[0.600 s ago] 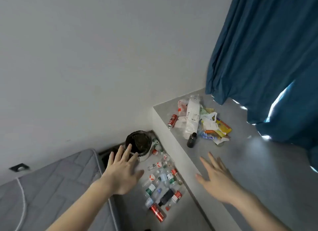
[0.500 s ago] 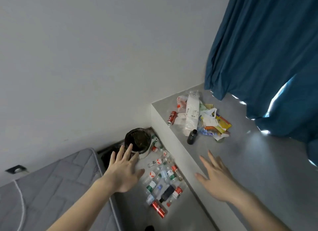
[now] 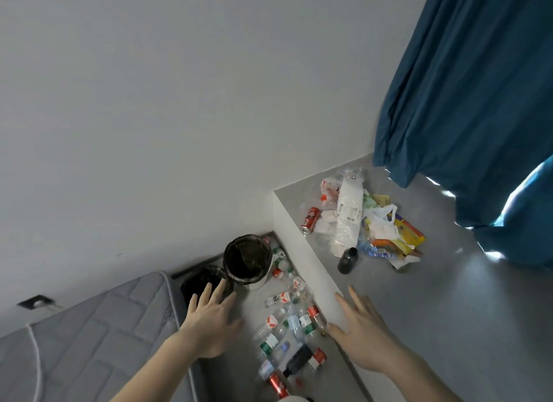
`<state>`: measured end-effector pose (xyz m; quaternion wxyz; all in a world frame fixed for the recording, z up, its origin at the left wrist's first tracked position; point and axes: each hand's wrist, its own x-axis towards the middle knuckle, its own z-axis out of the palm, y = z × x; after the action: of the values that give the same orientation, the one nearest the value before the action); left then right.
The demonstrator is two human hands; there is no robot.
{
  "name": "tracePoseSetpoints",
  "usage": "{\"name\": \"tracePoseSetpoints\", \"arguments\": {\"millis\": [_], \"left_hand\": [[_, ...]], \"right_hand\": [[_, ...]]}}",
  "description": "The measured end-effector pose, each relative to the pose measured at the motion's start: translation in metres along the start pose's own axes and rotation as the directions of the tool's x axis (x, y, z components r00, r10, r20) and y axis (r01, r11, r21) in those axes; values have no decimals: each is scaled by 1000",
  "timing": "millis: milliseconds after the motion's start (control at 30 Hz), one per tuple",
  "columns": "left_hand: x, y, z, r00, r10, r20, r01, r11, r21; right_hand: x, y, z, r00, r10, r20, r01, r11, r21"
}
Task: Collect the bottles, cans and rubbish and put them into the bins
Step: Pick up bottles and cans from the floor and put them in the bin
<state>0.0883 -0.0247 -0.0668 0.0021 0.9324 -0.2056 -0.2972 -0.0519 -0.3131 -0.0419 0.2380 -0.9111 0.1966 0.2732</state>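
Both hands are empty with fingers spread: the left hand [image 3: 213, 324] hovers by the mattress [image 3: 89, 336], the right hand [image 3: 363, 333] over the raised ledge [image 3: 314, 270]. Plastic bottles [image 3: 287, 327] litter the floor beside a lined bin [image 3: 247, 261], with what looks like a second, darker bin [image 3: 203, 280] next to it. Wrappers [image 3: 386, 237], a red can [image 3: 310, 219] and a dark bottle [image 3: 347, 261] lie on the ledge.
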Motion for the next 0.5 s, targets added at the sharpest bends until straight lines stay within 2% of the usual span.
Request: {"name": "tracePoseSetpoints", "arguments": {"millis": [300, 500], "left_hand": [[41, -20, -6, 993, -77, 87, 77, 997, 8], [111, -27, -30, 986, -27, 164, 12, 996, 89]], "right_hand": [[49, 0, -2, 997, -34, 65, 29, 997, 75], [89, -1, -3, 996, 49, 75, -64, 977, 206]]}}
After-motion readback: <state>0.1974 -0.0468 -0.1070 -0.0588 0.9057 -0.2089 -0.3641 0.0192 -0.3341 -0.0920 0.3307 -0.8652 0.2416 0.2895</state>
